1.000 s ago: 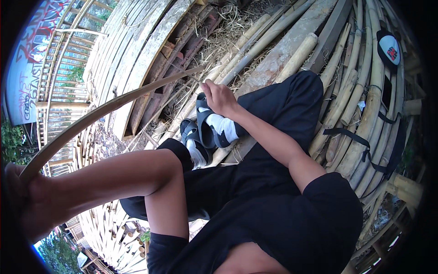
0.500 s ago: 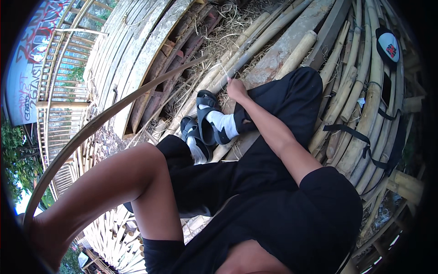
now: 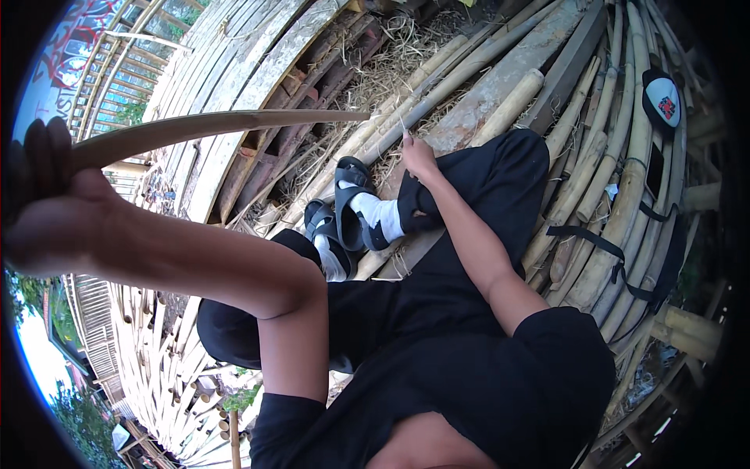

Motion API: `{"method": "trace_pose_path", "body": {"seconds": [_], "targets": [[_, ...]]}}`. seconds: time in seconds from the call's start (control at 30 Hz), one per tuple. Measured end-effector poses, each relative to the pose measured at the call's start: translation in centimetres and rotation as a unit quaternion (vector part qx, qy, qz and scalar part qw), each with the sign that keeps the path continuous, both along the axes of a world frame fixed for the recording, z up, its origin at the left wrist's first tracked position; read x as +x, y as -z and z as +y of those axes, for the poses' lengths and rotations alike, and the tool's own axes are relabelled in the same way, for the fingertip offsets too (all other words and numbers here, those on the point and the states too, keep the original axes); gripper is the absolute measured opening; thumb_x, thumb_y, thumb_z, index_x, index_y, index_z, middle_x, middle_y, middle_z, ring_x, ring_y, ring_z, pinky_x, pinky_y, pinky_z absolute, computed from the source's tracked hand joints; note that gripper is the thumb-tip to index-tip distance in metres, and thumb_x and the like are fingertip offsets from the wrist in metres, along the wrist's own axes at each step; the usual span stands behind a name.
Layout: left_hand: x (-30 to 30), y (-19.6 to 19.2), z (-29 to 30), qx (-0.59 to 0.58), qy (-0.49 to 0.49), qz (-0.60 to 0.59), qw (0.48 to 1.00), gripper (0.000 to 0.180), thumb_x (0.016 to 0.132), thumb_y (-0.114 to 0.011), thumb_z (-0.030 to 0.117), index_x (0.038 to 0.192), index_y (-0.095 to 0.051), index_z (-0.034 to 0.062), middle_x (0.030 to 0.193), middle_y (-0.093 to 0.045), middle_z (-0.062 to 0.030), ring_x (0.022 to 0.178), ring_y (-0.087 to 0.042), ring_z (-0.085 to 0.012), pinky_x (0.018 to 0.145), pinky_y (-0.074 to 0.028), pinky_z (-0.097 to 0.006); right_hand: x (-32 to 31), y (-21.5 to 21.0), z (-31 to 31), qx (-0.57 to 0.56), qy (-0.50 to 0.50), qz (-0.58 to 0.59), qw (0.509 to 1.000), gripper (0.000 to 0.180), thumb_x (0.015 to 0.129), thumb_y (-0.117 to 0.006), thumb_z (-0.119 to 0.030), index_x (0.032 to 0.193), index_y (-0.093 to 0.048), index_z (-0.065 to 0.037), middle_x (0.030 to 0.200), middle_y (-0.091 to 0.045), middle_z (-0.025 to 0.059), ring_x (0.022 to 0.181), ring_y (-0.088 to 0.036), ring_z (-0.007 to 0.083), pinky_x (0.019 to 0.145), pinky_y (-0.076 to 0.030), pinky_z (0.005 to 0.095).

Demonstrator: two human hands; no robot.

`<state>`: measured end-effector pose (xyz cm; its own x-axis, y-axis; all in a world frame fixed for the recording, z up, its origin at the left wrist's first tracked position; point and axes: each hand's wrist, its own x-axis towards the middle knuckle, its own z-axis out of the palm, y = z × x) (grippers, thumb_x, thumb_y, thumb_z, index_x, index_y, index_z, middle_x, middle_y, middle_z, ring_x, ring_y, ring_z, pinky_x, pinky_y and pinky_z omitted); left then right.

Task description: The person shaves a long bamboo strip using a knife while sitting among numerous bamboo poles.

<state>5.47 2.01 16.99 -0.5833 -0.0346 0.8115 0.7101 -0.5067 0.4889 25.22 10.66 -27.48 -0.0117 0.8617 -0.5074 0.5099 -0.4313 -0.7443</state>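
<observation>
A long, flat, brown bamboo strip (image 3: 211,125) reaches from my left hand (image 3: 55,203) at the far left toward the middle of the view. My raised left hand is closed around one end, its fingers dark and partly lost at the rim. The strip's other end tapers near my right hand (image 3: 420,156). That hand is closed beside my trouser leg, above my sandalled feet (image 3: 367,211). Something thin and pale juts from its fingers; its kind is too small to tell. Whether it touches the strip I cannot tell.
Bamboo poles (image 3: 601,172) lie under and beside me on the right, with a cap (image 3: 662,98), a dark phone-like object (image 3: 655,170) and a black strap (image 3: 598,238) on them. A slatted bamboo platform (image 3: 234,62) stands ahead left. Dry shavings (image 3: 398,66) litter the ground.
My left hand has risen from the lower left, bringing the bamboo strip from a steep slant to nearly level. My right hand has shifted slightly to the right, still closed.
</observation>
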Motion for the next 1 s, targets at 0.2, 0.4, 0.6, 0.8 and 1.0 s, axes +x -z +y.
{"method": "trace_pose_path", "body": {"seconds": [0.2,0.4,0.6,0.8,1.0], "targets": [[2.1,5.0,2.7,-0.092,0.256,-0.032,0.962,0.055,0.095,-0.018,0.057,0.058,-0.018,0.0154,0.046,-0.017,0.0010,0.040,-0.012,-0.0092,0.036,-0.015,-0.024,1.1,0.1,1.6,0.046,0.070,0.041,0.996,0.056,0.095,-0.031,-0.040,0.087,-0.063,0.006,0.091,-0.063,0.0272,0.094,-0.058,0.0414,0.085,-0.043,0.0460],[1.9,8.0,4.8,-0.103,0.313,-0.067,0.942,0.055,0.094,-0.024,0.057,0.062,-0.028,0.0135,0.048,-0.019,0.0032,0.041,-0.016,-0.0086,0.040,-0.016,-0.024,0.5,0.5,1.1,0.056,0.054,0.082,0.994,0.051,0.095,-0.035,-0.045,0.077,-0.053,-0.001,0.055,-0.049,0.0064,0.040,-0.050,0.0188,0.037,-0.043,0.0324],[1.8,8.0,5.0,-0.080,0.360,-0.038,0.929,0.053,0.092,-0.028,0.060,0.063,-0.027,0.0157,0.046,-0.018,0.0031,0.038,-0.009,-0.0067,0.035,-0.009,-0.024,-0.4,-1.3,0.4,0.057,0.033,0.102,0.993,0.054,0.095,-0.034,-0.042,0.078,-0.063,0.001,0.080,-0.064,0.0215,0.084,-0.061,0.0377,0.079,-0.045,0.0430],[1.9,8.0,5.0,-0.126,0.357,-0.030,0.925,0.057,0.091,-0.025,0.063,0.056,-0.026,0.0179,0.047,-0.016,0.0047,0.042,-0.011,-0.0080,0.041,-0.009,-0.026,-0.8,-2.6,-0.2,0.074,0.021,0.105,0.991,0.051,0.095,-0.035,-0.039,0.076,-0.062,0.000,0.076,-0.062,0.0216,0.081,-0.060,0.0383,0.076,-0.045,0.0440],[2.2,7.8,6.2,-0.131,0.327,-0.025,0.935,0.058,0.092,-0.022,0.063,0.054,-0.020,0.0186,0.047,-0.015,0.0039,0.042,-0.010,-0.0082,0.041,-0.009,-0.025,-2.6,-7.3,-2.2,0.107,-0.084,0.144,0.980,0.049,0.096,-0.035,-0.038,0.077,-0.058,0.001,0.072,-0.060,0.0222,0.077,-0.059,0.0405,0.072,-0.044,0.0458]]}}
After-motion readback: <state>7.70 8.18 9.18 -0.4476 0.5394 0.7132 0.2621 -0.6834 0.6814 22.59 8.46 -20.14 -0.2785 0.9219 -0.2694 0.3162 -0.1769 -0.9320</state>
